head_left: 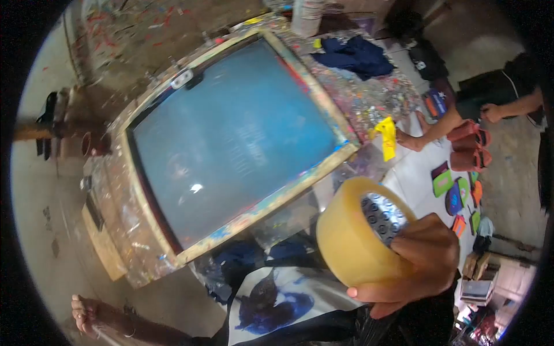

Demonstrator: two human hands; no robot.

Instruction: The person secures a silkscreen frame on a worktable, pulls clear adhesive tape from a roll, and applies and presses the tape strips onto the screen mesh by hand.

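One paint-spattered table (375,98) takes up most of the view, its top flecked with many colours. On it lies a wooden frame (231,226) stretched with blue mesh (231,132), tilted across the view, its rails stained with paint. To the right, another person (508,86) in dark clothing rests a hand near a bent leg. Beyond the frame's far right corner stand a whitish bucket (306,17) and, nearer, a crumpled dark blue cloth (358,56).

The wearer's right hand (424,256) grips a roll of yellowish tape (346,236), digits hooked into its core and pressed against its outer side; the roll is held up in front of the frame's near right corner. The left hand (83,314) is out at the lower left, fingers curled inward; whether they enclose anything cannot be told. A bright yellow strip (388,138) lies beyond the roll, near the other person's bare foot. Smallest is a silvery clamp (182,78) at the frame's far rail.
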